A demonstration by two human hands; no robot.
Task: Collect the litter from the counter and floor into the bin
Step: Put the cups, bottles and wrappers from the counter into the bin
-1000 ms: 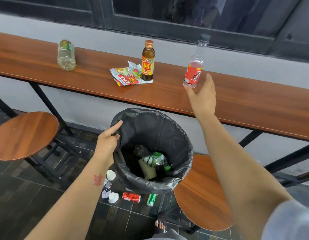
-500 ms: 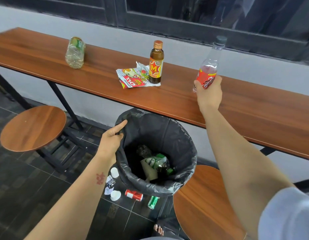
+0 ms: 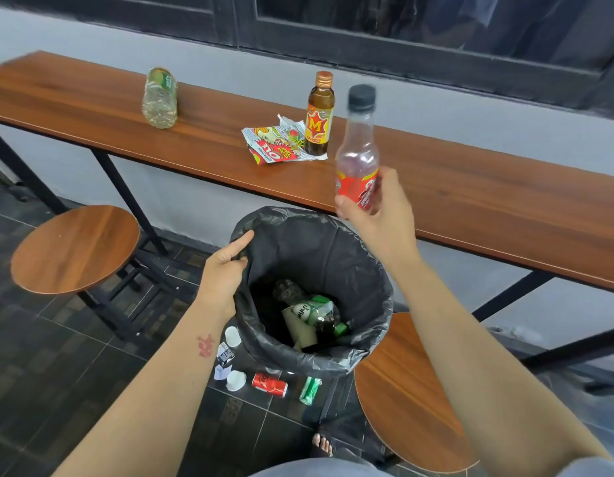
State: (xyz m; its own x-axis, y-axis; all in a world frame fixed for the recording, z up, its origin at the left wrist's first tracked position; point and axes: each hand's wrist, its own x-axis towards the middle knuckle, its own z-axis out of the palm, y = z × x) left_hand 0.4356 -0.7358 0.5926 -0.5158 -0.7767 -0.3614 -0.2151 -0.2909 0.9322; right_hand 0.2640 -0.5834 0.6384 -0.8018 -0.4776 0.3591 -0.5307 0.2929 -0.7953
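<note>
Now | red-label bottle (image 3: 357,166) lifted off counter (image 3: 470,201) | right hand (image 3: 377,215) gripping

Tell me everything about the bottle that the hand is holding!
The bottle is clear plastic with a black screw cap and a red label round its lower half. It looks nearly empty. The right hand grips it by the label, thumb in front, holding it upright and a little tilted, in the air between the wooden counter and the black-lined bin.

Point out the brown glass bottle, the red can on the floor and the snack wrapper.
brown glass bottle (image 3: 318,123), head view, on its yellow-and-red label.
red can (image 3: 269,384), head view, on its side wall.
snack wrapper (image 3: 276,146), head view, on its printed middle.
</note>
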